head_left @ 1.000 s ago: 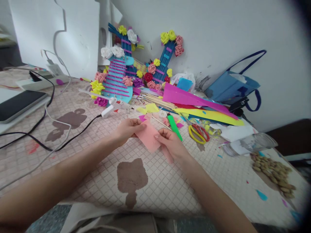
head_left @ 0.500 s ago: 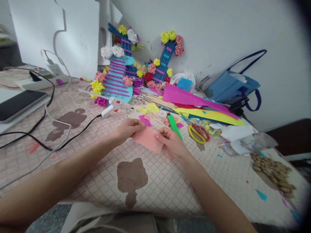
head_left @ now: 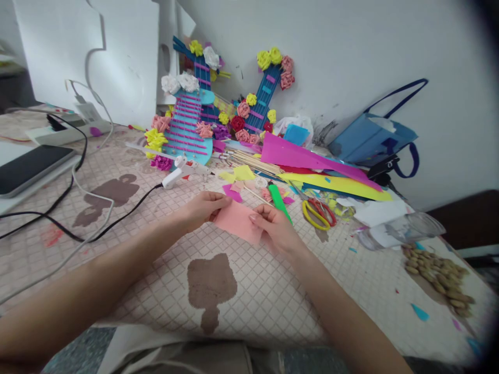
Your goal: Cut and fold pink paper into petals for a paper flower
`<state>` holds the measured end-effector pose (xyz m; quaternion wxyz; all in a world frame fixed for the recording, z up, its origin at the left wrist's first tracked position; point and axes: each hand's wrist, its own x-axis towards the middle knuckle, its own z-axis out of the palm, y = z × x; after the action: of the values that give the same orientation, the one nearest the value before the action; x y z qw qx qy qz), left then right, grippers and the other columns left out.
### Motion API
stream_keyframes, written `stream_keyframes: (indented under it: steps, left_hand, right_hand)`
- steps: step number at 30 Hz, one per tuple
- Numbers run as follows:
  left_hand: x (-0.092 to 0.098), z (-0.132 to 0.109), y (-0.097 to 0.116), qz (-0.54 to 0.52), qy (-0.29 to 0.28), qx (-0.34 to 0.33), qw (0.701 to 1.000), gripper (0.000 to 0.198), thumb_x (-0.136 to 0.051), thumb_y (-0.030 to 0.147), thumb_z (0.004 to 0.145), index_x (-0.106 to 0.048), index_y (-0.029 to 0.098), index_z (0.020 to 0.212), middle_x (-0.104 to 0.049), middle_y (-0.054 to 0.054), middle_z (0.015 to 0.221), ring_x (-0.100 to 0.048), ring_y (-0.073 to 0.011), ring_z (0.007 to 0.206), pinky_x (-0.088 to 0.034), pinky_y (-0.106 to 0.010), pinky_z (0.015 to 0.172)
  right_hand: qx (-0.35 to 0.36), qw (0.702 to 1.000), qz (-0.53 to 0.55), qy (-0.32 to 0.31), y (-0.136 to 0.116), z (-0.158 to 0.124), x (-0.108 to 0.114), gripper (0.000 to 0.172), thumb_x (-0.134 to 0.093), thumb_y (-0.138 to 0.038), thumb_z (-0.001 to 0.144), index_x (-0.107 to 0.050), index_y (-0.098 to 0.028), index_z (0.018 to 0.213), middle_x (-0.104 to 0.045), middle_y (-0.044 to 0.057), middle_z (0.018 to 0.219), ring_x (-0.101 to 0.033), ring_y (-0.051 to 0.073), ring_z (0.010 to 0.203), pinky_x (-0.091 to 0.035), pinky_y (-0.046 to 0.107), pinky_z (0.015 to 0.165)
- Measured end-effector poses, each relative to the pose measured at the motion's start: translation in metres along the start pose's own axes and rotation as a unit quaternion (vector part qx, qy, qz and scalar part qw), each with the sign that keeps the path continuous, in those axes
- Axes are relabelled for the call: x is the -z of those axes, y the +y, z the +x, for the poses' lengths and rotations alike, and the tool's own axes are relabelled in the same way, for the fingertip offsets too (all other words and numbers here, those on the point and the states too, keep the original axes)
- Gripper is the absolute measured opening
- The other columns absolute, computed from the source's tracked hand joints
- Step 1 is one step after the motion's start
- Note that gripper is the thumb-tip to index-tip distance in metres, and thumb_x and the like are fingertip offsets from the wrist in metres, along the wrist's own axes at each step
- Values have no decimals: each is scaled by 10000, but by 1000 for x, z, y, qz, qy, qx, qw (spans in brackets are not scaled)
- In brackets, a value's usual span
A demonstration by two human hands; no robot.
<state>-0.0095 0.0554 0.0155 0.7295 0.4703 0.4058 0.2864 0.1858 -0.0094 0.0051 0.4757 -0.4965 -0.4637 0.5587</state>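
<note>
A small rectangle of pink crepe paper stretches between my two hands above the table. My left hand pinches its left end between thumb and fingers. At the right end, my right hand grips the paper with the thumb on top. Just beyond the fingers lie yellow paper scraps, a magenta scrap and a thin wooden stick. A green cutter rests close behind my right hand.
A white glue gun with a black cord lies left. Scissors with yellow handles and a red-handled pair lie right. Flower-decorated blue craft pieces stand behind. Farther right are a clear cup, peanuts and a blue bag.
The pink paper is held a little flatter, and the loose part that hung below my right hand shows less. Both hands stay almost in place.
</note>
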Motion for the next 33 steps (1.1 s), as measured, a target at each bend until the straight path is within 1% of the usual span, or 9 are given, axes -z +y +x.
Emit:
stream_keyframes:
  steps: [4, 7, 9, 12, 18, 23, 27, 30, 33]
  left_hand:
    - [-2, 1, 4, -8, 17, 31, 999, 446, -697, 544, 708, -654, 101, 744, -650, -63, 663, -585, -137, 579, -416, -230, 526]
    - [-4, 0, 9, -16, 0, 56, 998, 559, -642, 642, 701, -665, 89, 779, -677, -100, 730, -609, -166, 635, -445, -258, 566]
    - [-3, -1, 9, -13, -16, 46, 999, 516, -694, 594, 678, -668, 90, 781, -676, -87, 733, -606, -155, 646, -453, -253, 588]
    - [1, -3, 7, 17, -60, 11, 998, 345, -788, 399, 649, -676, 101, 784, -668, -49, 720, -580, -110, 611, -434, -217, 580]
    - [9, -3, 3, 63, -98, 11, 993, 164, -728, 276, 714, -697, 143, 804, -692, -45, 744, -599, -119, 595, -420, -217, 548]
    - [8, -2, 4, 81, -100, 2, 992, 156, -723, 285, 731, -696, 137, 773, -668, -30, 685, -559, -91, 535, -393, -193, 494]
    - [4, -1, 4, 11, -88, -8, 996, 286, -689, 388, 780, -683, 112, 856, -686, -65, 756, -631, -142, 696, -517, -257, 672]
    - [3, 0, 4, -25, -103, -23, 994, 320, -714, 383, 764, -670, 102, 911, -709, -106, 881, -659, -192, 850, -525, -346, 844]
    - [4, -2, 5, -1, -113, -28, 993, 293, -752, 314, 727, -676, 97, 909, -715, -115, 909, -672, -197, 853, -526, -342, 853]
  right_hand:
    - [-3, 1000, -3, 1, -1, 0, 1, 238, -742, -378, 685, -592, -196, 716, -579, -27, 648, -493, 105, 595, -352, 244, 548]
    - [-15, 1000, 14, 11, -1, 1, 2, 265, -761, -387, 656, -590, -191, 708, -571, -32, 641, -488, 102, 588, -351, 241, 546]
    - [-22, 999, 29, 18, -2, 1, 1, 289, -779, -390, 629, -584, -189, 699, -564, -37, 636, -482, 96, 581, -357, 238, 548]
    - [-23, 999, 33, 18, -2, 0, 1, 304, -783, -413, 631, -584, -193, 699, -538, -45, 625, -462, 88, 560, -349, 231, 528]
    - [-36, 999, 2, -33, -7, -3, 0, 452, -567, -638, 772, -606, -198, 674, -517, -11, 567, -435, 108, 494, -288, 254, 446]
    - [-44, 998, -5, -45, -6, -4, 0, 303, -752, -456, 676, -590, -200, 681, -560, -30, 598, -465, 90, 506, -347, 239, 485]
    - [-33, 999, 11, 6, -2, 0, 1, 307, -775, -423, 640, -579, -191, 683, -579, -32, 615, -493, 90, 534, -378, 231, 505]
    - [-23, 998, 32, 42, 0, 2, 2, 335, -783, -437, 622, -571, -186, 691, -561, -42, 611, -474, 83, 538, -378, 223, 512]
    - [-16, 999, 29, 30, -1, 2, 2, 334, -769, -448, 645, -565, -187, 686, -510, -55, 586, -415, 72, 513, -331, 216, 491]
